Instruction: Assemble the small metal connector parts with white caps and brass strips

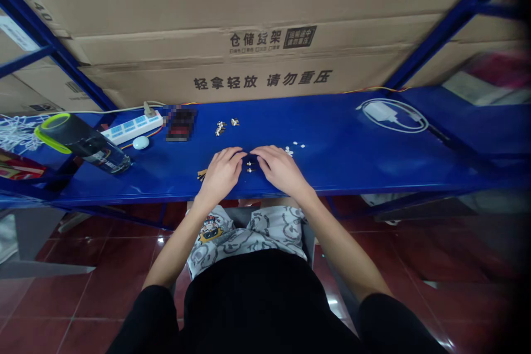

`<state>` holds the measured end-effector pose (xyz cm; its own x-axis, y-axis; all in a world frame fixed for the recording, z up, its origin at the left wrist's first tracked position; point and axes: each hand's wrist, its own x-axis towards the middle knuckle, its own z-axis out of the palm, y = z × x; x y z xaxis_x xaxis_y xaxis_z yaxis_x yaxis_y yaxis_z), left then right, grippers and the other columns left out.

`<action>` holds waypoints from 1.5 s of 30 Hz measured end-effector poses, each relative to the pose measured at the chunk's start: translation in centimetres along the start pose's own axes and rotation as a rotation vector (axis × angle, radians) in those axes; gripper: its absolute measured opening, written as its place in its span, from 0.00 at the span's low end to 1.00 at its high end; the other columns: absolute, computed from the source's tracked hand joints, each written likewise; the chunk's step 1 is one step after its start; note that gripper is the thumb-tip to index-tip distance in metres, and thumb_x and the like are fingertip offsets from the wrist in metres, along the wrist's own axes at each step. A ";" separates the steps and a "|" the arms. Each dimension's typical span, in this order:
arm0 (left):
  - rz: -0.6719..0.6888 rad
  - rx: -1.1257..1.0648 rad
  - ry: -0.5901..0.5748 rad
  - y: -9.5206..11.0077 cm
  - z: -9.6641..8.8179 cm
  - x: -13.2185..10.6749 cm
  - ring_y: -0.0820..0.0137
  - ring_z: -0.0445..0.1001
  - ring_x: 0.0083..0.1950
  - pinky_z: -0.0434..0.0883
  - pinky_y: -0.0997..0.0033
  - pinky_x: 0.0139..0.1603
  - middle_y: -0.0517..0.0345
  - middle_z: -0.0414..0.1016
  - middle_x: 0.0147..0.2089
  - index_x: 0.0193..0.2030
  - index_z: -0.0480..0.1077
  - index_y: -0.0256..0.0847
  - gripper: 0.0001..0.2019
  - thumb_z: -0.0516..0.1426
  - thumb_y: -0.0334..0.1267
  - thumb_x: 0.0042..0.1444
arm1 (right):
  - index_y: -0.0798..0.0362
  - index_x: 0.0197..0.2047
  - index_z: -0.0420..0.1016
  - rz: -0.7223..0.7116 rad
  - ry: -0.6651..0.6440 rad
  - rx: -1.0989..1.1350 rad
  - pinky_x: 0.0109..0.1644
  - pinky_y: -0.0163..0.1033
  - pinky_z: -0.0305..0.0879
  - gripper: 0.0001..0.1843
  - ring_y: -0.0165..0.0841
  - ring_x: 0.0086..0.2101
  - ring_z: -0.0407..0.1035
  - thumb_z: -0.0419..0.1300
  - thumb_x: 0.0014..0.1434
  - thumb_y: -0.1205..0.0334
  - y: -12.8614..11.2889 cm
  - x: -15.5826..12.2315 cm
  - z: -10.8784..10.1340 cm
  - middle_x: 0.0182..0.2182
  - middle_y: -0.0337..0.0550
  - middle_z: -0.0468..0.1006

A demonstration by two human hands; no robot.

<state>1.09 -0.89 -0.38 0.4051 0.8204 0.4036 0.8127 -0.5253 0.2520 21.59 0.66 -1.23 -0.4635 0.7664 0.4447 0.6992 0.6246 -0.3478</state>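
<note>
Over the blue shelf top, my left hand (224, 171) and my right hand (281, 170) face each other, fingertips almost meeting. The fingers of each are bent and pressed together; whatever they pinch is too small or hidden to make out. Just below the fingertips, between the hands, lie two small white-and-metal parts (249, 170). Some thin brown and black pieces (201, 175) lie beside my left wrist, partly covered by it. Loose white pieces (289, 151) are scattered just beyond my right hand. Farther back sit two clusters of small white-and-dark parts (220, 128).
At the left are a dark bottle (85, 141) with a green loop, a white power strip (133, 128), a pale round object (141, 142) and a partly blurred dark box (181, 125). A coiled white cable with charger (384, 112) lies right. Cardboard (257, 61) stands behind.
</note>
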 end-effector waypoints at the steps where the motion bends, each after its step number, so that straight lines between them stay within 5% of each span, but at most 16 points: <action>1: 0.006 0.022 -0.023 0.0 0.1 0.0 0.57 0.70 0.65 0.68 0.54 0.65 0.48 0.73 0.65 0.61 0.72 0.38 0.17 0.49 0.30 0.71 | 0.56 0.59 0.76 -0.008 -0.013 -0.035 0.58 0.53 0.68 0.21 0.45 0.55 0.71 0.47 0.71 0.69 0.0 0.0 0.1 0.56 0.51 0.79; 9: 0.012 0.056 -0.082 -0.3 0.5 -0.1 0.57 0.69 0.67 0.66 0.54 0.68 0.48 0.72 0.67 0.63 0.70 0.36 0.18 0.48 0.30 0.71 | 0.57 0.60 0.76 -0.001 -0.046 -0.105 0.62 0.56 0.68 0.22 0.46 0.59 0.68 0.47 0.71 0.70 0.0 -0.1 0.4 0.62 0.52 0.75; 24: 0.015 0.042 -0.090 -0.2 0.4 0.0 0.57 0.68 0.68 0.65 0.53 0.68 0.47 0.72 0.66 0.63 0.70 0.35 0.18 0.48 0.31 0.72 | 0.57 0.61 0.75 -0.018 -0.058 -0.084 0.61 0.56 0.67 0.22 0.46 0.57 0.68 0.46 0.71 0.68 0.0 0.1 0.2 0.58 0.53 0.77; 29: -0.003 0.034 -0.070 0.0 0.2 -0.1 0.58 0.69 0.67 0.66 0.55 0.67 0.45 0.72 0.66 0.70 0.62 0.35 0.21 0.46 0.31 0.72 | 0.58 0.62 0.73 -0.022 -0.054 -0.097 0.61 0.56 0.67 0.23 0.47 0.57 0.68 0.46 0.72 0.68 0.1 0.0 0.3 0.59 0.53 0.76; 45: -0.001 0.048 -0.081 -0.1 0.4 0.0 0.57 0.69 0.67 0.65 0.53 0.68 0.47 0.72 0.66 0.61 0.71 0.35 0.17 0.47 0.30 0.72 | 0.56 0.61 0.75 -0.023 -0.051 -0.111 0.61 0.53 0.66 0.22 0.46 0.56 0.69 0.46 0.71 0.67 0.0 0.0 0.4 0.58 0.51 0.77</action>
<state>1.16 -0.77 -0.80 0.4352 0.8377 0.3300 0.8316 -0.5144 0.2091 21.34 0.73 -1.55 -0.5048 0.7606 0.4082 0.7430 0.6236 -0.2431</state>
